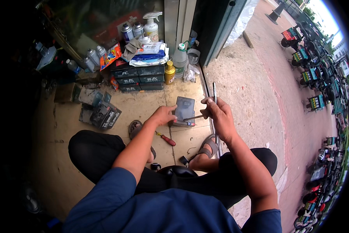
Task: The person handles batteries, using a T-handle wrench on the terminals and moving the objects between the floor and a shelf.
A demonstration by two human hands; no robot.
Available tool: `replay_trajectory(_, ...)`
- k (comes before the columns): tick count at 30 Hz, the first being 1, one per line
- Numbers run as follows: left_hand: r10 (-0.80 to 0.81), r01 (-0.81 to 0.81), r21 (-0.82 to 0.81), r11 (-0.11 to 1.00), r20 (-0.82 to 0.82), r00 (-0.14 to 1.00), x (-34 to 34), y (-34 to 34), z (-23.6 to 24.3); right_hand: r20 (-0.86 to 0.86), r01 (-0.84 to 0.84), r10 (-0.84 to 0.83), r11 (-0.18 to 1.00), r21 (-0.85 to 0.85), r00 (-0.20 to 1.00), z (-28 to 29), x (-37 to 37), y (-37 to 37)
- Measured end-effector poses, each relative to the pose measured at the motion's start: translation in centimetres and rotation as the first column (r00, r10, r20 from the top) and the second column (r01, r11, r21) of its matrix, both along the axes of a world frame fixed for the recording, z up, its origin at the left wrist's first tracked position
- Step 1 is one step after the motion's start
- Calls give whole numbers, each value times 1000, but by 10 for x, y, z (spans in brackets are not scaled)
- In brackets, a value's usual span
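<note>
A small grey box-shaped battery (185, 105) stands on the tiled floor between my feet, with red and blue marks along its near edge. My left hand (163, 115) holds its left side, thumb and fingers at the edge. In my right hand (220, 112) is a T-handle wrench (215, 90), fingers closed round it. Its long bright bar runs roughly upright past the palm. A thinner dark shaft reaches left, its tip over the battery's near edge; whether it touches cannot be made out. Below lies a screwdriver (168, 140) with a red handle.
Stacked dark batteries (137, 79) carry packets and a rag. A spray bottle (151, 29), a gold bottle (170, 72) and a clear bottle (180, 58) stand around them. More dirty batteries (100, 112) lie left. A door track (208, 85) borders the pavement; parked scooters (310, 77) line the far right.
</note>
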State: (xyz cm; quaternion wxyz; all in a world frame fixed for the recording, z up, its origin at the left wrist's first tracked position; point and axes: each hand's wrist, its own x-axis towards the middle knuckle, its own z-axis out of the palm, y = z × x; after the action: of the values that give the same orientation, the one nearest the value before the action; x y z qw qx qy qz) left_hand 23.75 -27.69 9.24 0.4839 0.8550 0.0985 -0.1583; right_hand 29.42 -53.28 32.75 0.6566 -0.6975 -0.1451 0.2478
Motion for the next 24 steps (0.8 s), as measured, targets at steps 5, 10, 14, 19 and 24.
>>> replay_trajectory(5,101,-99,-80,992,24,995,3,2,-6,18,7,-7,999,-37,1000,0,0,5)
replay_trajectory(10,250,-217,-456,863,11,968,10,-16,-16,26,33,-31,997,-73,999,-3,5,8)
replay_trajectory(14,239,-183,-376,909,107,965,22,-21,-27,51,-11,16,994,-106,999,0,4,11)
replay_trajectory(19,152,-164,-549,820,-67,986,27,-13,-30,40,-91,97,989,-117,995,8,-8,13)
replay_trajectory(24,229,-264,-536,802,-133,964,20,-17,-20,-24,-55,54,998,-29,998,10,-12,14)
